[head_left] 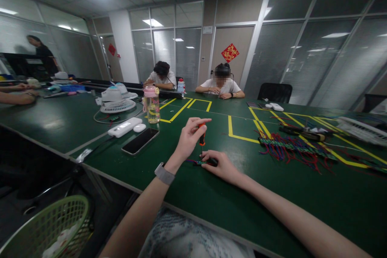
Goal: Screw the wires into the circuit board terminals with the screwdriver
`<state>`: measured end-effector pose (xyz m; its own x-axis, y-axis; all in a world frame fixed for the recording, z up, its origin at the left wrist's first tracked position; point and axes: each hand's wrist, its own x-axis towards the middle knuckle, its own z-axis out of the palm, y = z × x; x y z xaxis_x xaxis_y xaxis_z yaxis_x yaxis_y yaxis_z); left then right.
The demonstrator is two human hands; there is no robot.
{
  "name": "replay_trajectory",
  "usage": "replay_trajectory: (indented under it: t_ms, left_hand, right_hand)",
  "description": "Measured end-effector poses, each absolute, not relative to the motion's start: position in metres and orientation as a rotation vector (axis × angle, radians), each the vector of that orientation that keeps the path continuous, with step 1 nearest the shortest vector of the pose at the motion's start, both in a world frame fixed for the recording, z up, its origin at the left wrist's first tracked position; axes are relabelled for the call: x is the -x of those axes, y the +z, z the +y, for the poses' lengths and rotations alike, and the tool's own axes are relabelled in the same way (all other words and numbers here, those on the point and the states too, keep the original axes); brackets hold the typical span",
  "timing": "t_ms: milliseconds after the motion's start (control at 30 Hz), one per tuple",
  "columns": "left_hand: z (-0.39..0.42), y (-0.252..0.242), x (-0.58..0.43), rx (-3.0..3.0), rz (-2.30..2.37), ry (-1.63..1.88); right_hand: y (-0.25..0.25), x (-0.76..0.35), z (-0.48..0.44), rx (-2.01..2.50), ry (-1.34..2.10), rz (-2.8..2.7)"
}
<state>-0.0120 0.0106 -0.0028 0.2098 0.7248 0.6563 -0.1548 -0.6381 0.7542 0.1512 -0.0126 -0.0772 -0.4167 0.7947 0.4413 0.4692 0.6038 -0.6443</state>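
My left hand [190, 137] is closed around the orange-and-black handle of a small screwdriver [202, 137], held upright with its tip pointing down. The tip meets a small dark connector with coloured wires [202, 163] lying on the green table [272, 193]. My right hand [220, 164] rests flat on the table and pinches that connector between its fingers to keep it still. A grey watch band sits on my left wrist.
A pile of coloured wire harnesses [290, 149] lies to the right inside yellow tape lines. A black phone [140, 141], a white power strip [124, 127], a pink-capped bottle [151, 105] and a desk fan [116, 100] stand left. Two people sit opposite; a green basket [45, 229] is below left.
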Motion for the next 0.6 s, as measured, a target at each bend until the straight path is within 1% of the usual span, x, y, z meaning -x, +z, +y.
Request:
replay_trajectory:
  t_ms: [133,233,367,533,600]
  left_hand:
    - [0.0124,-0.0045,0.0091,-1.574,0.378,1.434]
    - [0.0129,-0.0050,0.0088,-1.550,0.462,1.502]
    - [0.0135,-0.0043,0.0113,-1.707,0.590,1.572]
    - [0.0136,-0.0048,0.0091,-1.586,0.405,1.453]
    - [0.0124,-0.0045,0.0085,-1.556,0.419,1.443]
  right_hand:
    - [-0.0772,-0.1512,-0.0125,1.006,0.562,-2.077]
    - [-0.0774,-0.1514,-0.0124,0.997,0.584,-2.072]
    - [-0.0769,-0.1513,-0.0128,0.996,0.586,-2.072]
    - [-0.0759,-0.1507,-0.0136,1.005,0.582,-2.075]
    - [-0.0760,-0.1506,-0.0135,1.009,0.578,-2.075]
